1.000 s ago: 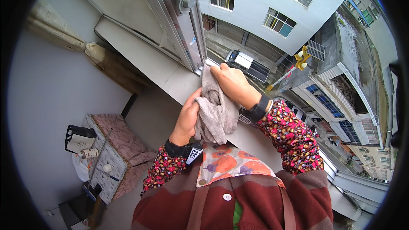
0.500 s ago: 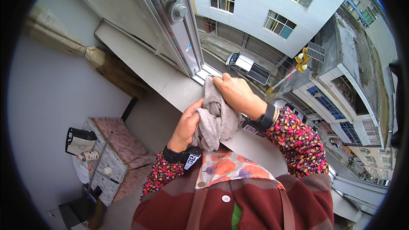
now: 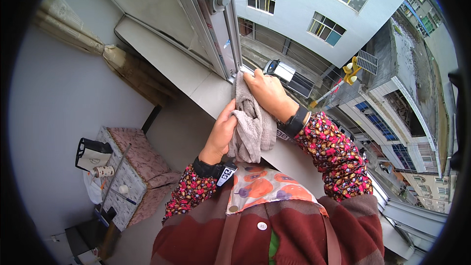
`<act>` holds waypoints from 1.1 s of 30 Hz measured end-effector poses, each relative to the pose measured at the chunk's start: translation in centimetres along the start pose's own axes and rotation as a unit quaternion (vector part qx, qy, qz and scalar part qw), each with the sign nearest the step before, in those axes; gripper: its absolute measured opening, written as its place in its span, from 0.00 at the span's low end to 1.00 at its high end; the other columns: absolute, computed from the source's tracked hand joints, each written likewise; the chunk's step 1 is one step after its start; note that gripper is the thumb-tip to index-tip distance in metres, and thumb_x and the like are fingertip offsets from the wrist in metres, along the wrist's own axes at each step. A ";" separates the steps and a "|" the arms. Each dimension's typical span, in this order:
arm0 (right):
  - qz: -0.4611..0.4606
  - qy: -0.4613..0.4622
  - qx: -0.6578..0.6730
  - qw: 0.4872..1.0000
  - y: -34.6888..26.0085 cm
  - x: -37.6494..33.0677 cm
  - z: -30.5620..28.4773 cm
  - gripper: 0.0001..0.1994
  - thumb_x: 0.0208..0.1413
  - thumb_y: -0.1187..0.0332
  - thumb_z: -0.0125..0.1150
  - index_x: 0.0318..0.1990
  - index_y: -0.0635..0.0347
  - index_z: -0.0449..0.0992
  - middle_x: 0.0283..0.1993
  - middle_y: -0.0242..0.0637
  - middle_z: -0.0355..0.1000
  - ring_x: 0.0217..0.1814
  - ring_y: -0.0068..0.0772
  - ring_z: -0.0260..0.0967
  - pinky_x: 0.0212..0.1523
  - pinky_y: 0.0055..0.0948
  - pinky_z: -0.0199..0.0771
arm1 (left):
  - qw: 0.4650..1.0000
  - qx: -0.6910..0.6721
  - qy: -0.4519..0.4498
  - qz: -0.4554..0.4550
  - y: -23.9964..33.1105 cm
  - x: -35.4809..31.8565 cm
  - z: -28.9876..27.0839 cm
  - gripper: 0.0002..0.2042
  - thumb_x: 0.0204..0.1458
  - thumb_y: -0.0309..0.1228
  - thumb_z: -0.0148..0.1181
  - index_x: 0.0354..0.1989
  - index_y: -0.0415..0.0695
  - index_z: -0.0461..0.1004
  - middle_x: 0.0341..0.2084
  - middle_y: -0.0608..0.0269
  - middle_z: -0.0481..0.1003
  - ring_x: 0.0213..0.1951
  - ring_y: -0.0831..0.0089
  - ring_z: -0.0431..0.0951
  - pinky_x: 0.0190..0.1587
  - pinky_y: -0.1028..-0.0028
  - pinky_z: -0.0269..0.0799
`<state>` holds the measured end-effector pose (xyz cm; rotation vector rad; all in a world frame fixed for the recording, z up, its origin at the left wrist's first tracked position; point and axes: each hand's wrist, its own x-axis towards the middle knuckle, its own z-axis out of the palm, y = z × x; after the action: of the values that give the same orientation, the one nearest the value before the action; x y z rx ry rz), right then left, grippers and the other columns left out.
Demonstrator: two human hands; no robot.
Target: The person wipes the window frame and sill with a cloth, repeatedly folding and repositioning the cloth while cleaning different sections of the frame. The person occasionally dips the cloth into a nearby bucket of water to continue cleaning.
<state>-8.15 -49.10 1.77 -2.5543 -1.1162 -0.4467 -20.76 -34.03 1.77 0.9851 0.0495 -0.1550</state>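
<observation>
Right hand (image 3: 267,93) lies closed over the upper end of a grey cloth (image 3: 250,125), pressing it against the window sill (image 3: 196,81) at the foot of the window frame (image 3: 216,24). Left hand (image 3: 221,135) grips the cloth's bunched lower part from the side, fingers curled. The cloth hangs between both hands. A car (image 3: 287,73) shows far below, beyond the right hand.

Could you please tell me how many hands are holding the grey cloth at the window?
2: the left hand grips the grey cloth low down, and the right hand presses its top by the window frame.
</observation>
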 end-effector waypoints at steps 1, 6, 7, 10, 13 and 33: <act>0.023 -0.037 0.022 0.999 0.2 0.3 0.0 0.05 0.56 0.72 0.54 0.38 0.62 0.71 0.34 0.49 0.72 0.30 0.52 0.78 0.30 0.42 0.80 | 0.999 0.024 0.025 -0.022 0.0 0.2 -0.1 0.23 0.63 0.21 0.38 0.68 0.33 0.59 0.59 0.56 0.71 0.58 0.71 0.74 0.61 0.72 0.69; 0.032 -0.089 0.146 0.985 1.4 -0.5 -1.4 0.08 0.57 0.71 0.53 0.42 0.60 0.73 0.36 0.53 0.74 0.37 0.58 0.76 0.38 0.49 0.76 | 0.998 0.025 -0.022 -0.048 0.2 -0.7 -0.7 0.23 0.62 0.20 0.40 0.68 0.33 0.59 0.59 0.56 0.71 0.57 0.71 0.74 0.60 0.71 0.70; 0.058 -0.112 0.145 0.981 1.5 -0.7 -1.6 0.08 0.58 0.70 0.53 0.42 0.60 0.73 0.37 0.53 0.74 0.37 0.58 0.76 0.38 0.49 0.76 | 0.998 0.010 -0.030 -0.052 0.2 -0.8 -0.7 0.23 0.62 0.20 0.40 0.68 0.33 0.59 0.59 0.56 0.71 0.56 0.71 0.75 0.60 0.71 0.70; 0.007 -0.041 0.180 0.983 1.2 1.0 -0.7 0.08 0.58 0.70 0.53 0.42 0.60 0.73 0.37 0.52 0.74 0.38 0.59 0.75 0.40 0.49 0.76 | 1.000 -0.010 -0.005 -0.013 0.1 -0.3 -0.3 0.24 0.63 0.21 0.40 0.68 0.33 0.58 0.58 0.56 0.71 0.56 0.70 0.75 0.59 0.71 0.71; 0.005 -0.048 0.182 0.982 1.5 1.4 0.0 0.08 0.59 0.69 0.52 0.43 0.59 0.74 0.37 0.52 0.74 0.39 0.58 0.75 0.41 0.49 0.75 | 1.000 -0.008 -0.003 -0.005 0.6 0.1 -0.2 0.24 0.62 0.21 0.40 0.68 0.33 0.58 0.58 0.55 0.71 0.56 0.70 0.75 0.59 0.70 0.71; 0.002 -0.044 0.179 0.983 1.8 1.6 1.2 0.08 0.59 0.70 0.51 0.43 0.60 0.72 0.40 0.52 0.73 0.39 0.58 0.76 0.41 0.48 0.78 | 1.000 0.006 0.007 0.006 0.2 0.7 -0.6 0.24 0.62 0.20 0.40 0.68 0.33 0.59 0.59 0.56 0.71 0.56 0.70 0.75 0.59 0.71 0.70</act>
<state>-5.55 -48.74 1.09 -2.2774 -1.1068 -0.1164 -20.07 -33.48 1.53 0.9981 0.0550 -0.1383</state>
